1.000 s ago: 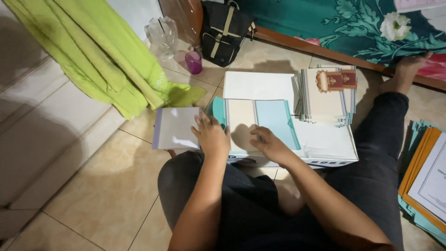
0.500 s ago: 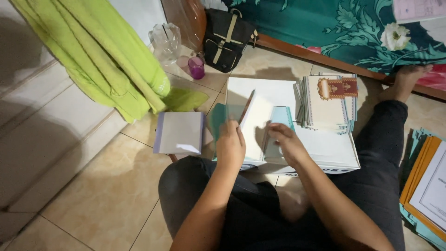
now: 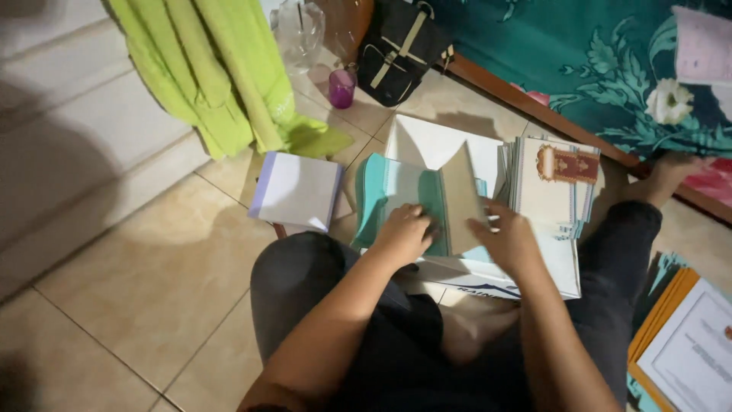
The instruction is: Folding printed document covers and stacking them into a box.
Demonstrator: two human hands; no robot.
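I sit on the tiled floor with a teal folded card [image 3: 396, 194] lying open on a white box [image 3: 534, 278] in front of my knees. My left hand [image 3: 402, 233] presses on the teal card's inner face. Its beige flap [image 3: 461, 198] stands raised, and my right hand [image 3: 509, 240] touches that flap's right side with fingers spread. Just right of my right hand stands a stack of white cards [image 3: 553, 187] with an ornate brown emblem on top. A white sheet [image 3: 442, 145] lies behind the teal card.
A white pad with a lilac edge [image 3: 297, 191] lies on the floor to the left. Green cloth [image 3: 213, 69] hangs at the back left beside a purple cup [image 3: 341, 88] and a black bag [image 3: 400, 49]. Orange and teal folders [image 3: 686, 336] lie at the right.
The beige flap has swung from flat to upright and over toward the right. My left hand moved from the white pad's edge onto the teal card. My head has come closer.
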